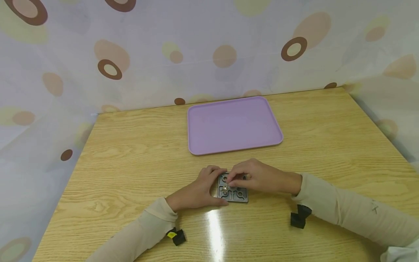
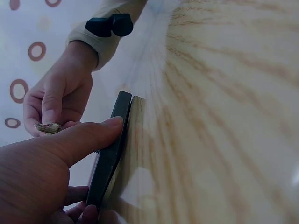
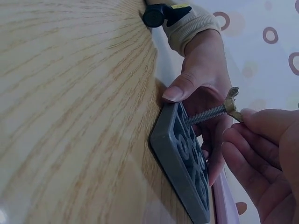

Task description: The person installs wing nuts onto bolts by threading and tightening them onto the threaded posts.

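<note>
A small grey square plate (image 1: 242, 197) with raised rings and slots lies on the table in front of the person. My left hand (image 1: 198, 190) grips it from the left, thumb at the near edge and fingers at the far edge. From one of its rings a threaded bolt (image 3: 205, 115) sticks up, seen in the right wrist view. On the bolt's free end sits a brass-coloured wing nut (image 3: 231, 105), well above the plate. My right hand (image 1: 256, 176) pinches a wing of this nut between thumb and fingertips.
Behind the hands, a purple tray (image 1: 233, 125) lies on the wood-grain table (image 1: 137, 156). A patterned cloth (image 1: 196, 32) hangs along the back and sides. Black wrist devices are strapped at both sleeves, low over the tabletop.
</note>
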### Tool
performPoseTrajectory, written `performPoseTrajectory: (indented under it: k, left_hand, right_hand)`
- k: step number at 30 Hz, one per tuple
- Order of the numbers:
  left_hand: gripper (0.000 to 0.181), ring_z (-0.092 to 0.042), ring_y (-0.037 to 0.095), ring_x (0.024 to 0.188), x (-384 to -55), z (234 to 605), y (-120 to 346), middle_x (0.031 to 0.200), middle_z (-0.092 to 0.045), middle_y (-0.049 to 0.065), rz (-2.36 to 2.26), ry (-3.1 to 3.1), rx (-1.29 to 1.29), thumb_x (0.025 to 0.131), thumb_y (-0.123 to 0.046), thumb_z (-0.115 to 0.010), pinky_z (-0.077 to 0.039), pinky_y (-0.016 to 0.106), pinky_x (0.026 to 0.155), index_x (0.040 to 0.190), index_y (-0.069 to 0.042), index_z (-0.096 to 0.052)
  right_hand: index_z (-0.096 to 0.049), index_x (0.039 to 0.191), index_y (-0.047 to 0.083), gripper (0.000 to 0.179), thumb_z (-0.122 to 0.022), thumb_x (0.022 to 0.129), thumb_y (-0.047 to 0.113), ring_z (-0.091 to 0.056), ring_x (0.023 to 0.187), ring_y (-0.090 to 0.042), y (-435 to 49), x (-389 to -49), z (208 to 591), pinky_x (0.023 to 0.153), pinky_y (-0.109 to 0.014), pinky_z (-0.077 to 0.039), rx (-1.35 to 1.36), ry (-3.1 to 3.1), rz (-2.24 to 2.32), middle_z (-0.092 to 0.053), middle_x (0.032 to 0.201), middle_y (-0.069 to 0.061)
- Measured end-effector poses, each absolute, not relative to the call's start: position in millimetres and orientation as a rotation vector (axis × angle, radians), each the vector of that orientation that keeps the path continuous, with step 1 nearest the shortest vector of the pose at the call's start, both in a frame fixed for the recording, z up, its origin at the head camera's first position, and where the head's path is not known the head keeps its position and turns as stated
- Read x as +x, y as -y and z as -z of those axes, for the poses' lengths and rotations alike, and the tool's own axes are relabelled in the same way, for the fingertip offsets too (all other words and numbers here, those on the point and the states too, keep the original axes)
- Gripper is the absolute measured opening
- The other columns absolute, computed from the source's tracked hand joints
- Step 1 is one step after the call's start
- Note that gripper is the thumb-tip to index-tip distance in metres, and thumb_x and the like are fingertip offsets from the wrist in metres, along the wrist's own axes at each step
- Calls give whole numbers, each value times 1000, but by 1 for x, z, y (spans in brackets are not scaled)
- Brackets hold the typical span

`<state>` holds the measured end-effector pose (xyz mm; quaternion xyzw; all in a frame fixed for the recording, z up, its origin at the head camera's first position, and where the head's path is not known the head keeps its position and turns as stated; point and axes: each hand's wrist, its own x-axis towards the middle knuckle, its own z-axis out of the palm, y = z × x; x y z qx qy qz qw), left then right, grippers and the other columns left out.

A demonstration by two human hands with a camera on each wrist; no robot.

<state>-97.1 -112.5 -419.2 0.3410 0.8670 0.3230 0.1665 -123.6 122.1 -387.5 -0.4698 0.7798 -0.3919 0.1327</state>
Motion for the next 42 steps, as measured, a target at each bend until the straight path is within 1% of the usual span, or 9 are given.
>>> performPoseTrajectory:
  k: [8,15,22,31,38,42]
  left_hand:
    - [89,-25,15,123,-97,417,113,136,-29,3,-923,-2466,962,76,-45,-74,-31,35,100,145,-12,-28]
    - [88,-27,15,121,-96,417,112,135,-30,1,-931,-2468,952,75,-45,-74,-32,35,99,144,-13,-29]
    - [88,-27,15,121,-96,417,112,135,-30,1,-925,-2467,946,76,-46,-74,-33,35,98,144,-13,-29]
    - [89,-27,15,122,-96,417,112,136,-30,3,-926,-2468,948,75,-44,-74,-33,35,99,145,-13,-28]
    - [88,-26,15,123,-97,419,112,135,-30,3,-921,-2475,969,76,-44,-74,-32,35,99,144,-14,-29]
    - [87,-26,16,123,-97,418,112,135,-30,4,-927,-2478,979,75,-44,-75,-32,36,99,143,-14,-30]
  right_hand:
    - [-69,96,20,14,-59,91,30,-60,83,-5,-123,-123,389,73,-25,-49,-1325,-2225,1170,-65,93,11]
    - [-69,95,18,11,-62,90,25,-60,79,-7,-123,-122,388,69,-25,-49,-1304,-2193,1206,-66,89,7]
    - [-68,95,19,10,-63,89,26,-60,79,-6,-123,-121,388,69,-25,-50,-1307,-2176,1217,-66,89,10]
    - [-67,102,17,15,-63,89,25,-60,81,-8,-123,-120,388,70,-26,-50,-1352,-2136,1242,-64,92,9]
    - [-63,110,9,25,-66,87,17,-60,86,-10,-121,-119,390,74,-27,-51,-1408,-2113,1267,-63,101,0]
    - [-62,112,9,27,-65,87,18,-60,89,-10,-121,-119,393,76,-27,-50,-1398,-2102,1268,-62,104,-1]
